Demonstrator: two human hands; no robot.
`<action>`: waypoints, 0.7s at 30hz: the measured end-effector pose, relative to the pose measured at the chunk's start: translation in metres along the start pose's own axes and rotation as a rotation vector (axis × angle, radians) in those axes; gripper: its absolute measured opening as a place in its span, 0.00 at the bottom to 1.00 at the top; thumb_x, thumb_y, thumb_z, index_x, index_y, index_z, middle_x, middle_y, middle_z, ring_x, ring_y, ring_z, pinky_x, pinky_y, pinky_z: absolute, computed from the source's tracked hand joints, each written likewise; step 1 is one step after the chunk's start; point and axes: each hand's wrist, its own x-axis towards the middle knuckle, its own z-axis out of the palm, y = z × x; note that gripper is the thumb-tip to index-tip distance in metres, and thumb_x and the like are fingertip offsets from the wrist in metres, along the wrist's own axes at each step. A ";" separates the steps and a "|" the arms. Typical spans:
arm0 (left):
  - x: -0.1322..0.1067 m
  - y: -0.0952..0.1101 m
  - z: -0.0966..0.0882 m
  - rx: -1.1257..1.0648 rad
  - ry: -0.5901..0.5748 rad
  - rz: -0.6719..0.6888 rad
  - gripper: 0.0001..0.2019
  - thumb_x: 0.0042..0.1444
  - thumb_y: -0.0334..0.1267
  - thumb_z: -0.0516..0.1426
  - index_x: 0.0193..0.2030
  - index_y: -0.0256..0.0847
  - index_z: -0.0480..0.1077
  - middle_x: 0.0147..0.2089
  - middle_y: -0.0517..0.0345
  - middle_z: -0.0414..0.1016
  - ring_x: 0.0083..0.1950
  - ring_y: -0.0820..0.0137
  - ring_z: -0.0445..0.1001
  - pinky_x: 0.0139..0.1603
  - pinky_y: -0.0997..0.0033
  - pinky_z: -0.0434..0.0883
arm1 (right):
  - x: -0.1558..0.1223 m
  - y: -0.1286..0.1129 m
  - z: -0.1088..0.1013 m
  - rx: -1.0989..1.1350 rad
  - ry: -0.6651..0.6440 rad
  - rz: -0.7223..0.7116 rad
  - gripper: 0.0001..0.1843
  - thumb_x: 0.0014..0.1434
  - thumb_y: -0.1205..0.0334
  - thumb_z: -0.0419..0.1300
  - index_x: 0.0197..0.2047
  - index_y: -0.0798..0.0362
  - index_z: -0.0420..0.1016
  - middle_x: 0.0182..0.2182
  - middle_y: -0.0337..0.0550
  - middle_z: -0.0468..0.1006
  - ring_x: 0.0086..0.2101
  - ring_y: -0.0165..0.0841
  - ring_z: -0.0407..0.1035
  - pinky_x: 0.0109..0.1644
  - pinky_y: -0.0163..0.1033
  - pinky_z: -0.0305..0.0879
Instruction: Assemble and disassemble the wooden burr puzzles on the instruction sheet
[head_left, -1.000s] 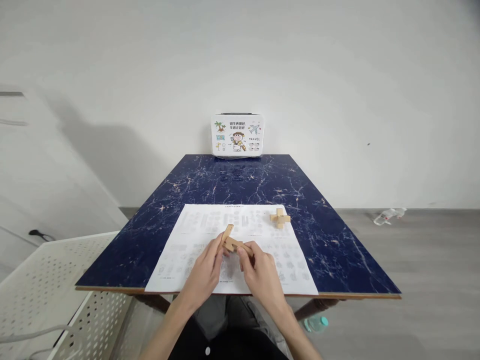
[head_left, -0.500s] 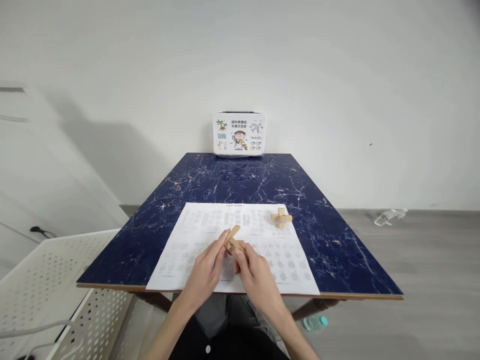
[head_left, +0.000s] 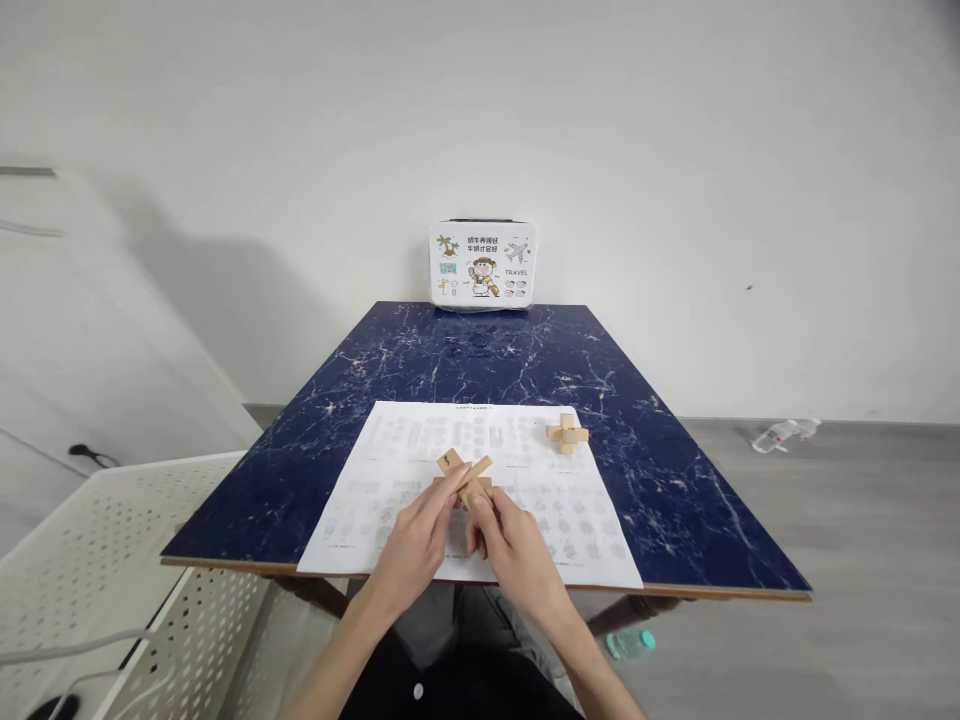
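Observation:
Both hands meet over a white printed sheet (head_left: 420, 450) near the front of a dark blue marbled table (head_left: 480, 350). My left hand (head_left: 412, 545) and my right hand (head_left: 510, 550) each pinch a small cluster of crossed wooden puzzle pieces (head_left: 465, 475), held just above the paper. The fingers of both hands are closed on the wood. A second, assembled wooden cross puzzle (head_left: 567, 433) lies on the sheet's far right corner, apart from my hands.
A white box with cartoon travel pictures (head_left: 482, 265) stands at the table's far edge against the wall. A white perforated basket (head_left: 97, 560) sits at the lower left. A plastic bottle (head_left: 784, 432) lies on the floor at right, another bottle (head_left: 630, 645) under the table.
The wooden pieces have been turned in my fingers; two sticks now cross in an X shape. My hands shifted slightly closer together. The view drifted a little.

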 end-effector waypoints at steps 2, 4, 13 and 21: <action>0.000 0.002 -0.001 -0.023 -0.033 0.005 0.23 0.78 0.37 0.46 0.76 0.53 0.60 0.72 0.52 0.71 0.69 0.62 0.74 0.69 0.56 0.73 | 0.002 0.000 0.001 0.001 0.014 -0.004 0.21 0.77 0.46 0.45 0.38 0.48 0.67 0.25 0.37 0.74 0.26 0.36 0.70 0.34 0.39 0.63; 0.001 0.004 -0.002 -0.034 -0.050 0.006 0.23 0.78 0.37 0.46 0.75 0.53 0.61 0.71 0.53 0.72 0.68 0.62 0.75 0.68 0.57 0.75 | 0.003 0.000 0.003 0.013 0.023 -0.016 0.21 0.77 0.45 0.45 0.38 0.48 0.67 0.26 0.37 0.74 0.26 0.35 0.70 0.34 0.39 0.63; -0.003 0.005 0.003 0.027 0.185 -0.083 0.13 0.74 0.43 0.55 0.59 0.45 0.74 0.58 0.52 0.83 0.56 0.61 0.83 0.59 0.59 0.80 | 0.001 0.002 0.012 0.156 0.065 -0.017 0.24 0.76 0.40 0.46 0.39 0.48 0.68 0.28 0.39 0.75 0.28 0.34 0.69 0.35 0.39 0.66; -0.005 0.004 0.005 0.091 0.249 -0.052 0.13 0.74 0.44 0.55 0.58 0.44 0.74 0.54 0.52 0.85 0.53 0.60 0.85 0.56 0.59 0.82 | 0.003 0.005 0.019 0.161 0.094 -0.026 0.22 0.76 0.41 0.46 0.40 0.48 0.68 0.28 0.39 0.75 0.28 0.35 0.70 0.35 0.39 0.67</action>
